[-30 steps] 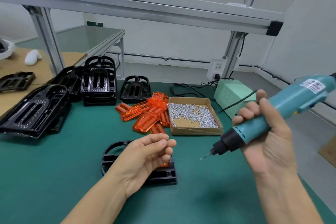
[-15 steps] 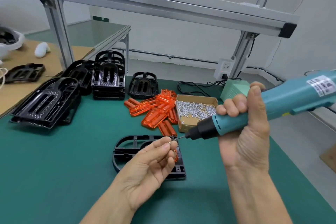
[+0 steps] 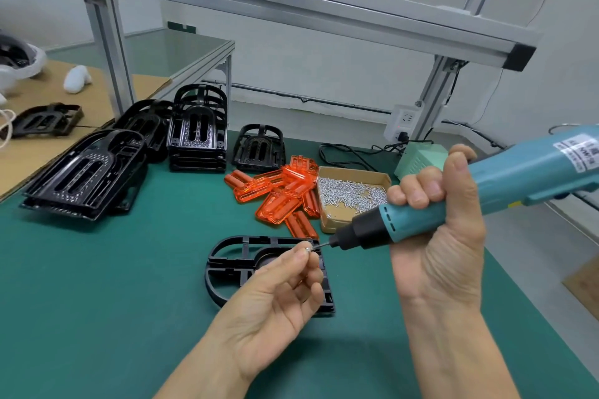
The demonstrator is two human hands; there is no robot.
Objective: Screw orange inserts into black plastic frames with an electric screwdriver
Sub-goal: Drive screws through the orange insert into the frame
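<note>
Since a second ago the right hand (image 3: 434,230) has swung the electric screwdriver (image 3: 460,201) in from the right, and its bit now meets the screw (image 3: 307,249) that the left hand (image 3: 275,298) has raised to it. The screwdriver's long axis runs from upper right down to lower left, nearly level, with the black nose and bit pointing left at the left hand. The right hand's fingers and thumb are wrapped tightly round the teal barrel just behind the nose. The left hand pinches the single small screw between thumb and fingertips, palm up, above one black plastic frame (image 3: 233,266) that lies flat on the green mat (image 3: 97,301), its rounded end to the left. Beyond it lies a loose heap of orange inserts (image 3: 282,194), too overlapped to count exactly, just left of one cardboard box of screws (image 3: 353,194). Farther back and left stand more black frames: one single frame (image 3: 259,147), a neat stack (image 3: 197,136) and a leaning pile (image 3: 84,175). One pale green power box (image 3: 418,160) sits behind the right hand.
</note>
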